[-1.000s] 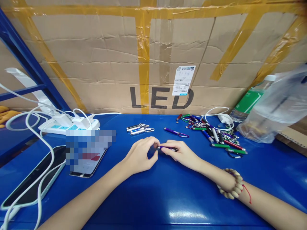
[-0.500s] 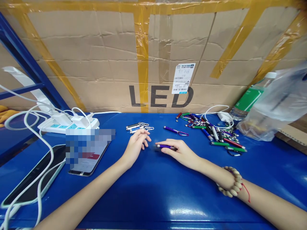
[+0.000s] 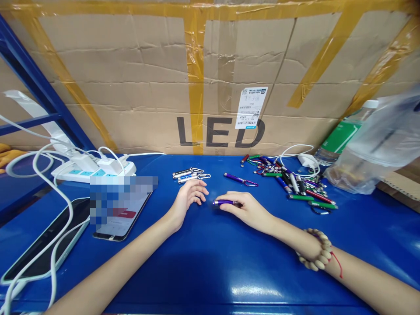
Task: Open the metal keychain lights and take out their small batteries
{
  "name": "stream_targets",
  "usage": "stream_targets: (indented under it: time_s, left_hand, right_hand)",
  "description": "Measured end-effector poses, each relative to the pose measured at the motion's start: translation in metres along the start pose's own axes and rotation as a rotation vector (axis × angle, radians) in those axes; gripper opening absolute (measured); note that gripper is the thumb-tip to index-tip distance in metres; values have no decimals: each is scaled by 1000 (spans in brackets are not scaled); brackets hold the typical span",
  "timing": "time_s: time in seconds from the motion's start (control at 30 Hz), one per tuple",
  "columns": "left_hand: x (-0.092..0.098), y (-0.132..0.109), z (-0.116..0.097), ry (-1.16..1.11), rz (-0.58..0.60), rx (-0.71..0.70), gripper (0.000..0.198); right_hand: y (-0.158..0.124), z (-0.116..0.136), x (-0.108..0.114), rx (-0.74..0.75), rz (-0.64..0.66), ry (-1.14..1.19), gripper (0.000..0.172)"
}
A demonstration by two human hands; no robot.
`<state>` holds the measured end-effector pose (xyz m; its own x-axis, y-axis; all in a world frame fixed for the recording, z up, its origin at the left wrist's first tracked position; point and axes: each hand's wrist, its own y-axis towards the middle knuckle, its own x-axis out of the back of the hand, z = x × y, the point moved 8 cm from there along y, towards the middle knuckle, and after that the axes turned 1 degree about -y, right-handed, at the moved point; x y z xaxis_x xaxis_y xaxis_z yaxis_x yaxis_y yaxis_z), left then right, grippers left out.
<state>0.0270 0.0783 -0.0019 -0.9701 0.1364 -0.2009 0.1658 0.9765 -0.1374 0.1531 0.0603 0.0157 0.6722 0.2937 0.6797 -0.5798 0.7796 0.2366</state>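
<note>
My right hand grips a small purple flashlight, its silver end pointing left past my fingertips. Across a short gap, my left hand hovers with nothing in it, its fingers loosely curved and apart. Just behind the left hand lie silver and blue keychain flashlights with carabiner clips. Another purple flashlight with a purple carabiner rests on the blue table beyond my right hand. To the right is a heap of mixed flashlights in green, red, black, white and blue.
A large cardboard box marked LED stands along the back. At left are a white power strip with cables, a phone and another dark-screened phone. A bottle and a plastic bag stand at right.
My left hand's fingers have shifted slightly, showing more of them side by side. The purple flashlight in my right hand has tilted a little; the things on the table stay put.
</note>
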Motion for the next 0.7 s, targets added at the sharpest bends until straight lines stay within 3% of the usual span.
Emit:
stream_targets:
  time_s: [0.7]
  left_hand:
    - [0,0,0,-27,-6,-4,28]
  right_hand:
    - [1,-1,0,-16,3,-37,28]
